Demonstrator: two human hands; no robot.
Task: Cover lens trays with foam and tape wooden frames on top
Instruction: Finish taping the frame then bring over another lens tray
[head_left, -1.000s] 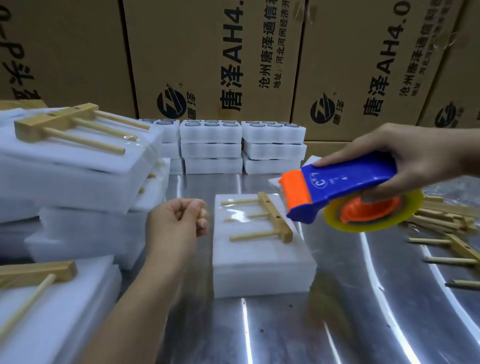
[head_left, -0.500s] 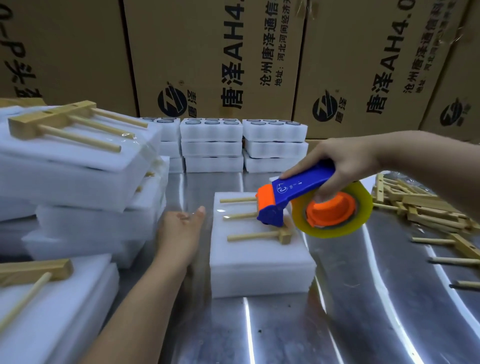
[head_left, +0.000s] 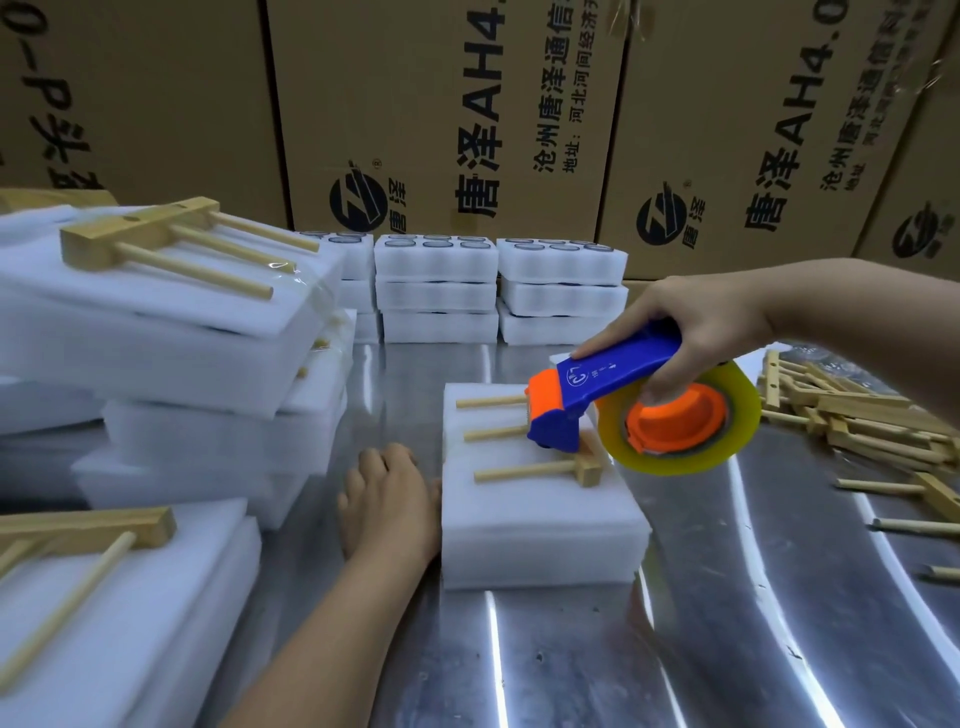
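A white foam-covered tray stack (head_left: 535, 519) lies in the middle of the metal table (head_left: 701, 623). On top of it rests a wooden frame (head_left: 524, 470) with three dowels pointing left. My right hand (head_left: 691, 322) grips the blue and orange tape dispenser (head_left: 613, 395), whose nose sits on the frame near its crossbar. Its yellowish tape roll (head_left: 680, 421) hangs over the stack's right edge. My left hand (head_left: 389, 499) rests flat against the stack's left side, fingers straight.
Taped stacks with frames (head_left: 171, 244) are piled at the left. Open lens trays (head_left: 436, 286) stand in stacks at the back, before cardboard boxes (head_left: 441, 114). Loose wooden frames (head_left: 852, 415) lie heaped at the right.
My right hand brought the dispenser down and left onto the frame. My left hand uncurled from a loose fist, dropped to the table and now lies against the stack's side.
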